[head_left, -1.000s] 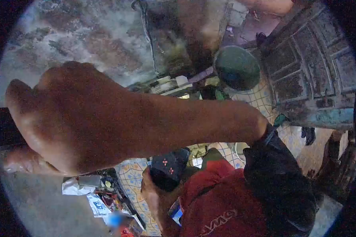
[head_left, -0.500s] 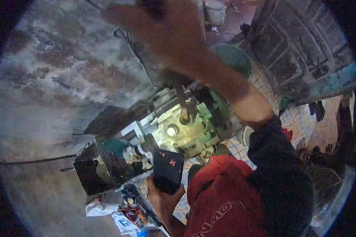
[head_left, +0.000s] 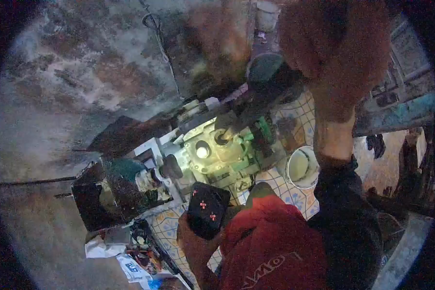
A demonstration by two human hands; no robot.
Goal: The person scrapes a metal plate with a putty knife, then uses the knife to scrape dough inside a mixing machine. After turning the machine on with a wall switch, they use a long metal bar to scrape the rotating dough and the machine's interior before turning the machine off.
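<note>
My left hand [head_left: 195, 244] is closed around a dark phone [head_left: 208, 210] with small red marks, low in the middle of the view. Light falls on a metal machine housing [head_left: 216, 162] just beyond the phone. The housing has two round openings, one with a bright spot in it. My right hand [head_left: 336, 46] is raised at the upper right, close to the camera and blurred. Its fingers are smeared, and I cannot make out what they hold, if anything. A dark blurred shape [head_left: 261, 104] extends from near the housing toward the upper right.
A white bucket [head_left: 302, 167] stands on the patterned tile floor [head_left: 171, 224] right of the housing. At left is a dark box-shaped machine part [head_left: 94, 195]. Papers and small items [head_left: 133, 258] lie below it. A cord [head_left: 163, 50] hangs against the stained wall [head_left: 82, 82].
My right hand has swung from the upper middle to the upper right. The view has shifted, so more of the white bucket shows. My left hand still holds the phone.
</note>
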